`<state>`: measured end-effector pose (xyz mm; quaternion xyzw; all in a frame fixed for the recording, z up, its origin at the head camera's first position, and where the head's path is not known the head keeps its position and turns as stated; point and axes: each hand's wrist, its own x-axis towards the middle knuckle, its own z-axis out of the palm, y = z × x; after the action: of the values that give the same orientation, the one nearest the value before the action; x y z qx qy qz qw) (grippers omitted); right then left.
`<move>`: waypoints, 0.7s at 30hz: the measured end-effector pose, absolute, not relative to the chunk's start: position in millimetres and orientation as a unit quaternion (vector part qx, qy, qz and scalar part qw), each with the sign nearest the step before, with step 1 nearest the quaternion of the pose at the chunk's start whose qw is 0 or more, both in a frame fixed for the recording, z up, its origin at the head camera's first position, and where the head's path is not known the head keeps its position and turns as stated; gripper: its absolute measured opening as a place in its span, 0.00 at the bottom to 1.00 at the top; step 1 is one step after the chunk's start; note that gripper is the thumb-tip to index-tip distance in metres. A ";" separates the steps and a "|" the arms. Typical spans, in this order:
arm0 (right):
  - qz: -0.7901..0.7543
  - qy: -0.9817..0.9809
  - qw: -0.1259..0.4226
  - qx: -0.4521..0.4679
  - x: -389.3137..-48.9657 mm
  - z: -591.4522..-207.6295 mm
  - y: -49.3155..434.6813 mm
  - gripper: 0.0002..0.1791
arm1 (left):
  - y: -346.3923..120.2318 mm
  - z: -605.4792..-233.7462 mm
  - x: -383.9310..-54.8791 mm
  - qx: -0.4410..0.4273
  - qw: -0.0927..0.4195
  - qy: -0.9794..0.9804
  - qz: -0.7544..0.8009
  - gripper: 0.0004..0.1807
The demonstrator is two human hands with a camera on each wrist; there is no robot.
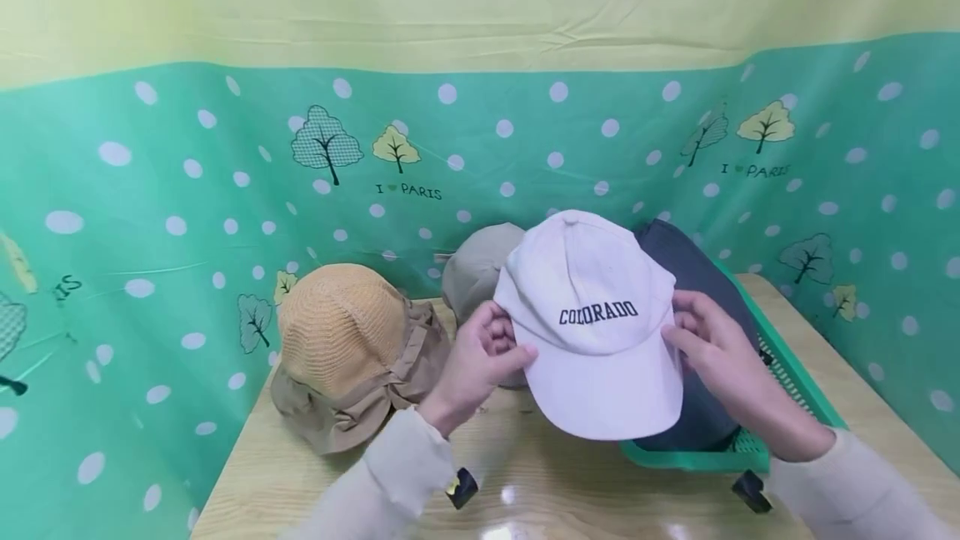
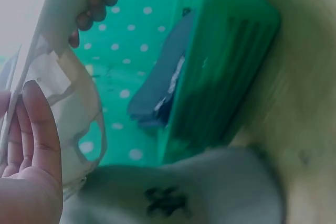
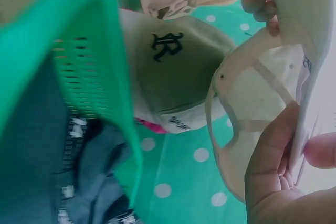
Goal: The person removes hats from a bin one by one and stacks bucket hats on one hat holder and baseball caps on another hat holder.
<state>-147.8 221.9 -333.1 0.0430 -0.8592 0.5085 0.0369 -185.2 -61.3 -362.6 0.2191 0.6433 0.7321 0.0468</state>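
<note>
A white baseball cap point(image 1: 600, 386) with COLORADO in dark letters is held up in the air, its brim tilted down and toward me. My left hand point(image 1: 476, 365) pinches the cap's left edge where brim meets crown, thumb in front and fingers behind. On the opposite edge my right hand point(image 1: 716, 348) pinches it the same way. In the right wrist view the hollow inside of the cap point(image 3: 257, 98) and its back opening show. Behind it stands a grey cap point(image 1: 480, 265), partly hidden; its dark letter emblem point(image 3: 167, 45) appears in the right wrist view.
A green plastic basket point(image 1: 798, 377) at right holds a dark navy hat point(image 1: 701, 290). A straw-coloured hat point(image 1: 341, 327) with a brown fabric brim sits at left on the wooden table point(image 1: 262, 482). A polka-dot curtain point(image 1: 510, 157) encloses the back and sides.
</note>
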 end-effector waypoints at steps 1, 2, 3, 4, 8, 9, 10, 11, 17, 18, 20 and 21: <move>0.508 -0.859 0.040 0.047 -149.9 -329.3 219.4 0.28 | -64.9 -357.2 -186.7 0.220 0.040 0.645 0.731 0.25; 0.510 -0.858 0.042 0.052 -152.5 -325.6 216.8 0.28 | -68.7 -351.7 -188.5 0.221 0.034 0.644 0.731 0.27; 0.511 -0.856 0.046 0.058 -155.6 -322.4 214.1 0.28 | -72.2 -346.1 -190.3 0.219 0.029 0.643 0.733 0.28; 0.513 -0.855 0.047 0.063 -158.5 -319.5 211.4 0.28 | -75.7 -341.2 -192.2 0.216 0.022 0.646 0.732 0.28; 0.528 -0.845 0.051 0.073 -171.8 -306.6 199.2 0.28 | -87.8 -323.6 -201.7 0.207 -0.007 0.665 0.718 0.29; 0.531 -0.842 0.055 0.078 -175.8 -303.1 196.0 0.28 | -90.5 -319.7 -204.8 0.208 -0.016 0.673 0.710 0.29; 0.537 -0.837 0.058 0.081 -179.9 -299.5 192.8 0.28 | -93.0 -315.8 -208.1 0.207 -0.023 0.679 0.704 0.29; 0.546 -0.832 0.061 0.084 -184.6 -295.8 189.5 0.28 | -95.1 -311.8 -211.5 0.207 -0.032 0.684 0.699 0.29; 0.574 -0.808 0.085 0.100 -220.0 -280.9 170.3 0.28 | -105.6 -289.2 -233.4 0.192 -0.074 0.709 0.675 0.33; 0.578 -0.806 0.086 0.099 -226.2 -280.0 167.4 0.28 | -107.2 -286.6 -237.6 0.189 -0.078 0.713 0.670 0.34; 0.587 -0.799 0.089 0.092 -237.8 -279.4 161.5 0.28 | -110.4 -283.1 -246.4 0.184 -0.083 0.725 0.658 0.36; 0.592 -0.796 0.090 0.090 -243.3 -279.7 158.7 0.28 | -111.9 -282.4 -250.8 0.180 -0.084 0.731 0.653 0.36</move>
<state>-243.3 158.7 -279.7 0.0896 -0.7960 0.5919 0.0895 -250.8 -111.9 -282.4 0.1802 0.7309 0.6530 -0.0837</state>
